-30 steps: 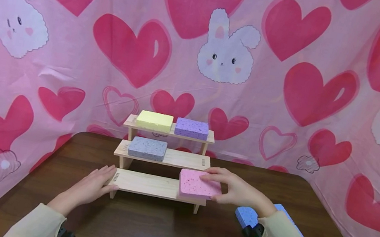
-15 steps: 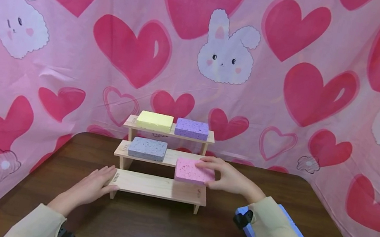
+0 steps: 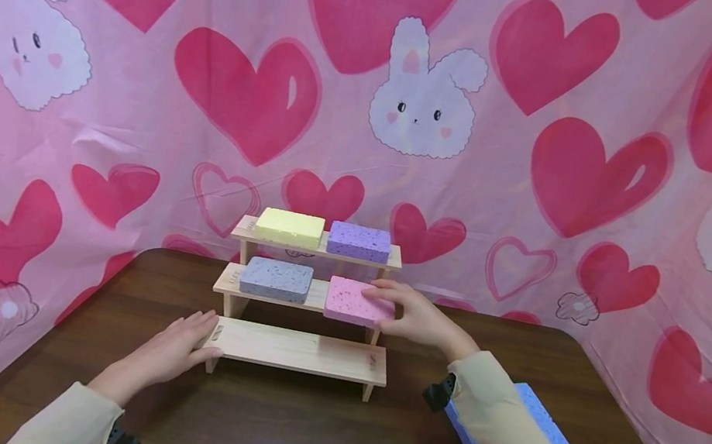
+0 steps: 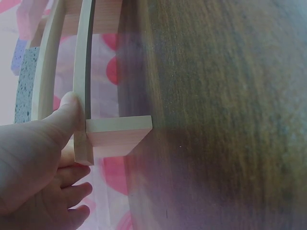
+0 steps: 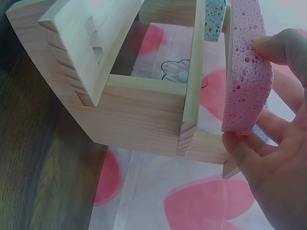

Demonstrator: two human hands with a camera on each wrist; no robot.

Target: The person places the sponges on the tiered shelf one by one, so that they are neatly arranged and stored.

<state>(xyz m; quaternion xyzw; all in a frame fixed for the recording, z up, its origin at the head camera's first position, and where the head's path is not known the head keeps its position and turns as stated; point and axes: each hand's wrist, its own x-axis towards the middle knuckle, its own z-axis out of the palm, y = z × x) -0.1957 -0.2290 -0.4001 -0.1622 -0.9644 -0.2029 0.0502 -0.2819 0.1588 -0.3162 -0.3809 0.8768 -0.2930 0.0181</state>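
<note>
A three-tier wooden stand (image 3: 299,351) stands on the table. My right hand (image 3: 418,317) pinches a pink sponge (image 3: 353,302) by its right side, thumb and fingers on opposite edges. The pink sponge is over the right part of the middle tier, beside a grey-blue speckled sponge (image 3: 276,279). On the top tier lie a yellow sponge (image 3: 289,227) and a purple sponge (image 3: 360,241). My left hand (image 3: 165,349) rests at the left end of the lowest tier. In the left wrist view its thumb (image 4: 67,112) lies against the plank and its fingers extend past the end.
A blue sponge (image 3: 545,420) lies on the brown wooden table (image 3: 264,434) at the right, partly hidden by the right sleeve (image 3: 505,428). Behind the table hangs a pink cloth (image 3: 345,118) with hearts and rabbits.
My right hand has carried the pink sponge from over the right end of the lowest tier, back and slightly left, to over the middle tier. My left hand has stayed in place.
</note>
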